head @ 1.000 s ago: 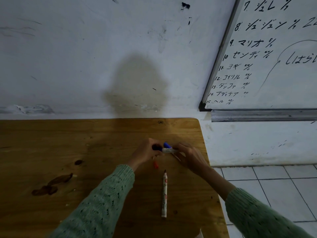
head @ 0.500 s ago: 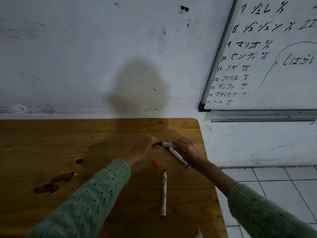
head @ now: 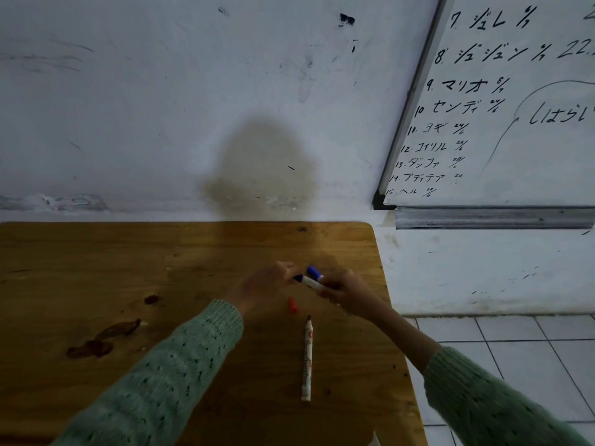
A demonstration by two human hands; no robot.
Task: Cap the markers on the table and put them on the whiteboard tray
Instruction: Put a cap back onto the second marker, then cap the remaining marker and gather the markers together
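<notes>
My right hand point(head: 346, 292) is shut on two white markers with blue ends point(head: 311, 278), held just above the wooden table point(head: 128, 252); one blue cap points up and left, and the other marker's blue end reaches toward my left hand point(head: 262, 283). My left hand is blurred, with its fingertips at that blue end; whether it grips is unclear. A small red cap point(head: 292, 305) lies on the table below the hands. An uncapped white marker point(head: 307, 362) lies lengthwise nearer me, dark tip pointing away. The metal whiteboard tray point(head: 492, 218) runs along the wall at the right.
The whiteboard point(head: 515, 107) with handwriting hangs above the tray. The table's right edge point(head: 394, 317) drops to a white tiled floor point(head: 531, 365). Dark stains point(head: 103, 339) mark the table's left part. A stained white wall point(head: 257, 162) stands behind the table.
The diagonal blue-ended marker has swung up to sit beside the other one in my right hand. My left hand has eased off the marker's end.
</notes>
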